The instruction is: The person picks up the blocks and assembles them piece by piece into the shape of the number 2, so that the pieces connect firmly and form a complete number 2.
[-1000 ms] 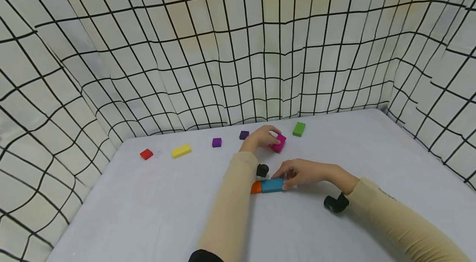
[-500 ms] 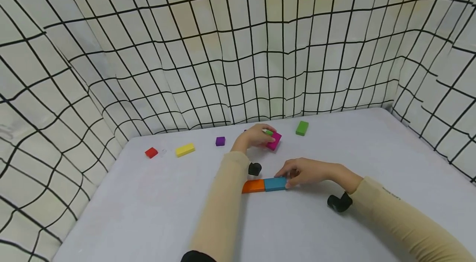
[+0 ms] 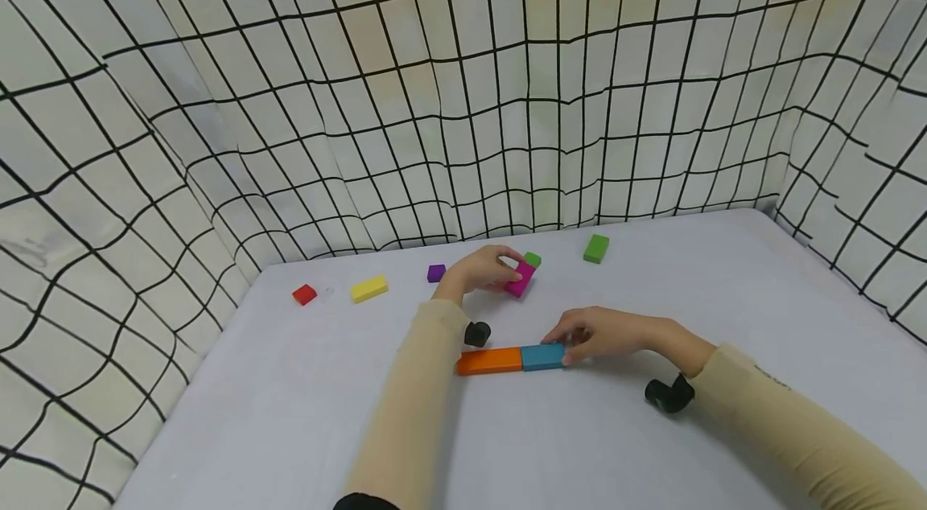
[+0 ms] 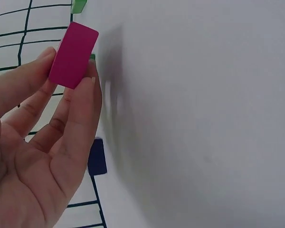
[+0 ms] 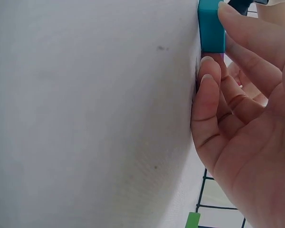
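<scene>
My left hand (image 3: 481,269) pinches a magenta block (image 4: 73,56) between thumb and fingertips, held up over the white table beyond the row of blocks. A small green block (image 3: 532,259) shows just behind it. My right hand (image 3: 604,331) grips the right end of a blue block (image 3: 543,356), thumb on the near side and fingers at the far side. Against the blue block's left end lies an orange block (image 3: 489,361), the two forming a straight row. In the left wrist view a dark purple block (image 4: 98,156) peeks out beside the left hand; the head view hides it.
Along the back of the white table (image 3: 304,413) lie a red block (image 3: 305,294), a yellow block (image 3: 369,289), a purple block (image 3: 436,273) and another green block (image 3: 596,248). A black net (image 3: 463,92) over white sheeting rises behind and at both sides.
My left hand has drawn leftward with the magenta block, uncovering a small green block behind it and covering the dark purple one. More of the orange block shows. My right hand stays on the blue block.
</scene>
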The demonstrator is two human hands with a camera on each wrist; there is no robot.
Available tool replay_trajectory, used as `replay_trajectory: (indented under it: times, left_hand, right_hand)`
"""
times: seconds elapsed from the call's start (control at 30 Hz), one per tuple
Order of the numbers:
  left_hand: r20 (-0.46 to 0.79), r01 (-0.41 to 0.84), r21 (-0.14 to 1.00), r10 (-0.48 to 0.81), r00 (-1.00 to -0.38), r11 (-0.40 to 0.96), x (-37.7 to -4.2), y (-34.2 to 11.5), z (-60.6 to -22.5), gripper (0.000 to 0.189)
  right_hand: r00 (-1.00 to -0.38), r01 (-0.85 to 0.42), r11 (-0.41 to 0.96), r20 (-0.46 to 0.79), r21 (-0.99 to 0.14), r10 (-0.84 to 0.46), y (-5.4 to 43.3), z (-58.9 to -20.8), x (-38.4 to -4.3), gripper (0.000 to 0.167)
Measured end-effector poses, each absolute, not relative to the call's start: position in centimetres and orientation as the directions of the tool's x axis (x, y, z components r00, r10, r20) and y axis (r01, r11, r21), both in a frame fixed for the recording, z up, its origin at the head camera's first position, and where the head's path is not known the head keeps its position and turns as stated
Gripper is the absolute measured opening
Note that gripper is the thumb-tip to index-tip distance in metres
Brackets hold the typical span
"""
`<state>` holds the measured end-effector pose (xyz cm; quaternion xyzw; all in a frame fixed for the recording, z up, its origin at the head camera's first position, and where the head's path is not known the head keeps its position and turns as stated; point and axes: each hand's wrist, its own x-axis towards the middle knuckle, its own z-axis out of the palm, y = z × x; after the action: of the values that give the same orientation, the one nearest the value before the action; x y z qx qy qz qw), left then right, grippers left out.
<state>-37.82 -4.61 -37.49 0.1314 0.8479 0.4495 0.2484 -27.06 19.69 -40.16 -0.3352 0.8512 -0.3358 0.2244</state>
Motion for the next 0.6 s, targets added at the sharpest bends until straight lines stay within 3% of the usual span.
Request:
replay_trajectory:
  times: [0.6]
  left_hand:
    - [-0.273, -0.029, 0.874, 0.439, -0.856, 0.485, -36.9, -7.4, -37.2, 0.042]
  right_hand:
    - [-0.678, -0.413, 0.564, -0.171, -0.715, -0.715, 19.4, -40.0, -26.9, 0.035]
